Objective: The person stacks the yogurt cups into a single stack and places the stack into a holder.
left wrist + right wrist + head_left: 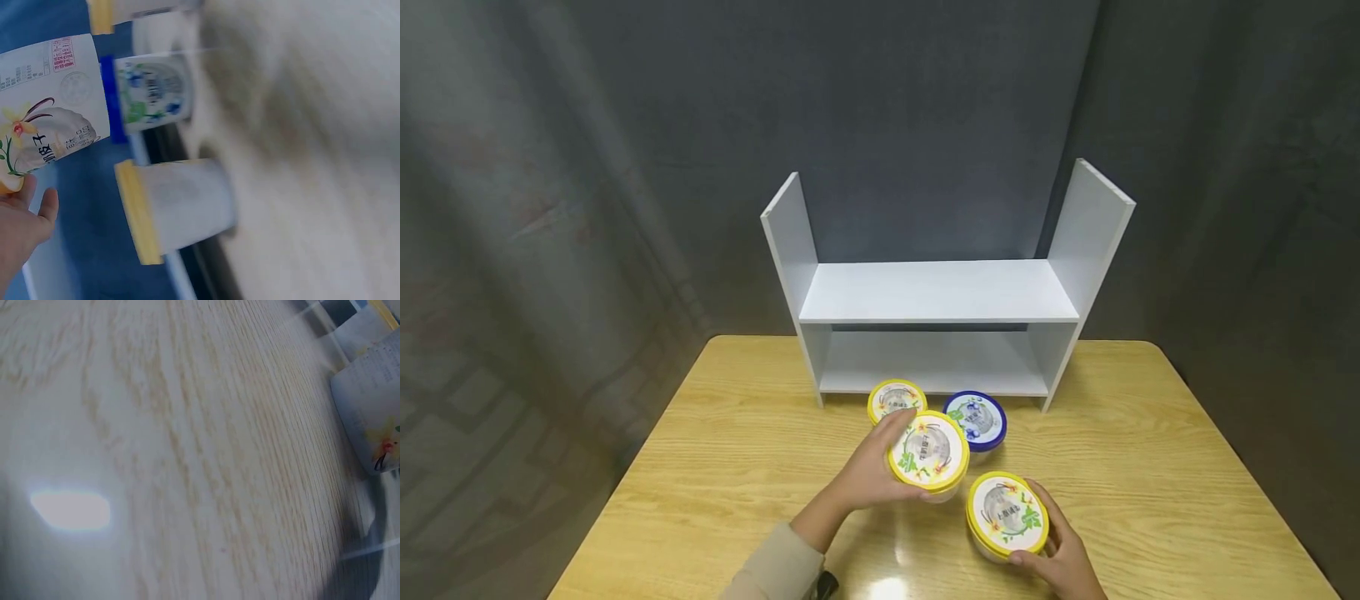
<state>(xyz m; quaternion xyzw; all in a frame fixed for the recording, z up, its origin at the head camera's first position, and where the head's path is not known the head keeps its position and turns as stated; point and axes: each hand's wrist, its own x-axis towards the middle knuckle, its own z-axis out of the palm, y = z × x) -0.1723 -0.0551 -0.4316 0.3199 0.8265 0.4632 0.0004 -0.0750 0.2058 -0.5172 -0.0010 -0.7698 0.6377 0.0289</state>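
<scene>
In the head view my left hand (874,473) grips a yellow-lidded tub (929,450) by its sides, thumb at the far edge. The left wrist view shows this tub (53,106) raised off the table, with the hand (22,231) at its side. My right hand (1060,554) holds another yellow-lidded tub (1007,512), nearer the front; in the right wrist view part of that tub (369,406) shows at the right edge. Just behind the left hand's tub stand a blue-lidded tub (976,419) and a third yellow-lidded tub (897,397), the latter partly covered.
A white two-level shelf (936,292) with tall side panels stands at the back of the wooden table (715,450), right behind the tubs. Grey curtains (925,125) hang behind and on both sides.
</scene>
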